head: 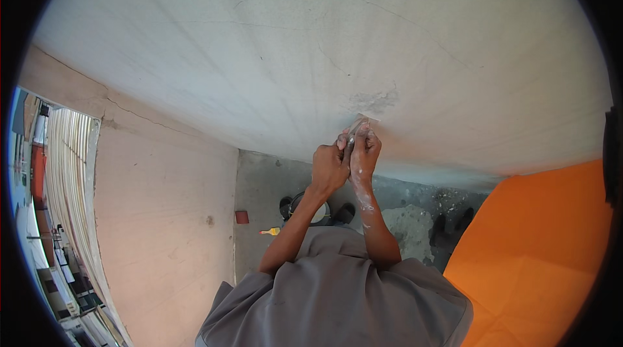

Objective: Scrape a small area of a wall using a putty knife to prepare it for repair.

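Note:
Both my hands are together on a putty knife [348,148], its flat blade up against the pale plastered wall [292,74]. My left hand [330,166] wraps the handle from the left. My right hand [365,150], smeared with white paste like its forearm, grips higher up, with fingers near the blade. Just above the blade is a rough grey patch [375,99] where the wall's surface looks damaged. Fine cracks run across the wall higher up. Part of the handle is hidden by my fingers.
A bucket [320,213] stands on the concrete floor between my feet. Left of it lie a yellow paintbrush [270,231] and a dark red square [242,217]. An orange sheet [530,249] rises at right. A side wall [165,201] and a window opening [73,152] are at left.

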